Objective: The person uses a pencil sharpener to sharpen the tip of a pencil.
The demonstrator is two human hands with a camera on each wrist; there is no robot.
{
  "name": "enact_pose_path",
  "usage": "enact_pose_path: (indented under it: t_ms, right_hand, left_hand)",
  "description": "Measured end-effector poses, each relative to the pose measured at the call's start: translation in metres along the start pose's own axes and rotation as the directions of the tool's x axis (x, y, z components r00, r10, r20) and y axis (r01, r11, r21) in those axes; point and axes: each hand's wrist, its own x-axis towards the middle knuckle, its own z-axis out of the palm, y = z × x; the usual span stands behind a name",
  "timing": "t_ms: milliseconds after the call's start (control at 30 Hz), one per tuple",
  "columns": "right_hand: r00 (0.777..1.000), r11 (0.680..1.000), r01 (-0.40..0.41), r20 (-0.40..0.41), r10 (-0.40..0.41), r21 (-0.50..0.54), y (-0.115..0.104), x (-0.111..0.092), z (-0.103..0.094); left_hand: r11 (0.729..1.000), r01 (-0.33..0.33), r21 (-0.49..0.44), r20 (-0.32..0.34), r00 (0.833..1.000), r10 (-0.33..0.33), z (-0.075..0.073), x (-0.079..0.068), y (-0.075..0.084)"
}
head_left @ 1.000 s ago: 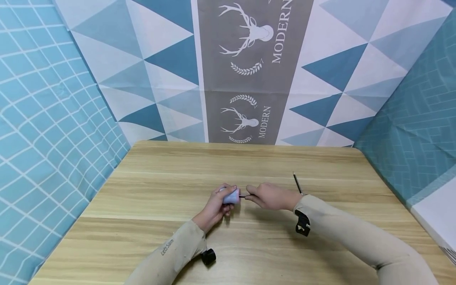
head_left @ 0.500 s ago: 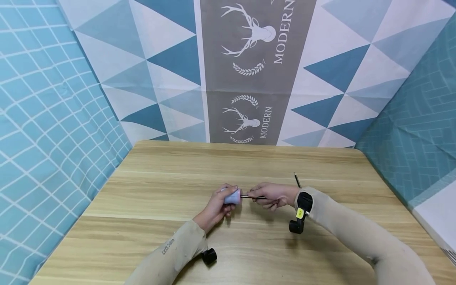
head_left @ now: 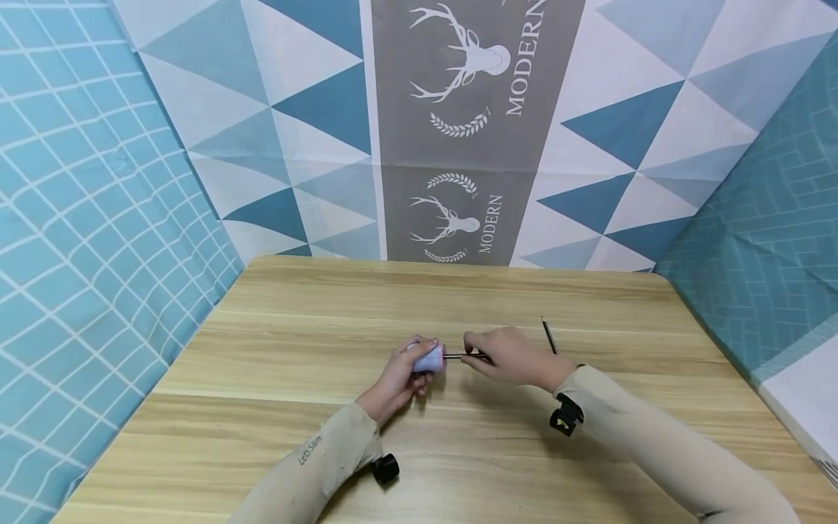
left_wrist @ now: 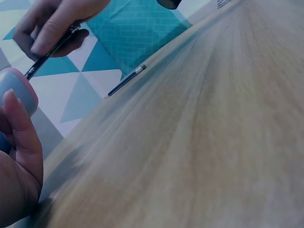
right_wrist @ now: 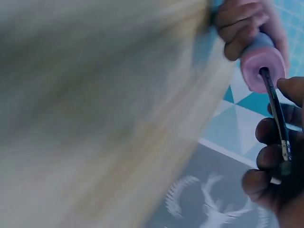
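Note:
My left hand [head_left: 399, 371] grips a small light-blue pencil sharpener [head_left: 427, 360] with a pink end, holding it on its side close over the table. A dark pencil [right_wrist: 273, 99] runs into the round hole in the pink end [right_wrist: 251, 64], its tip hidden inside. To the right, my right hand [head_left: 507, 355] pinches the pencil's other end, back of the hand turned up in the head view. The right wrist view has those fingers [right_wrist: 268, 130] curled along the shaft. A second dark pencil [head_left: 549, 335] lies on the table just beyond my right wrist.
The wooden table [head_left: 327, 298] has its far edge against a patterned cloth backdrop [head_left: 452, 145]. A blue grid cloth [head_left: 98, 218] hangs on the left. At the right edge stands a white box-like object [head_left: 805, 400].
My right hand has rolled palm-side out and back again around the pencil, and now sits slightly farther right, with more shaft showing. The left hand and sharpener stay nearly still.

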Motion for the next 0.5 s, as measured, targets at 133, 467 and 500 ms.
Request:
enact_pose_path:
  t_ms: [133, 467, 500]
  right_hand:
    - [0.976, 0.924, 0.181, -0.054, -0.211, -0.338, -0.003, -0.007, 0.000]
    - [0.916, 0.693, 0.272, -0.042, -0.400, -0.668, 0.001, -0.008, 0.013]
    - [0.906, 0.672, 0.278, -0.044, -0.420, -0.686, 0.003, -0.008, 0.015]
  left_hand:
    - [1.000, 0.000, 0.006, -0.002, 1.000, 0.000, 0.000, 0.001, 0.000]
    - [1.000, 0.003, -0.010, 0.004, 1.000, -0.003, 0.000, 0.000, 0.000]
    - [1.000, 0.001, -0.012, 0.006, 1.000, -0.001, 0.000, 0.000, 0.000]
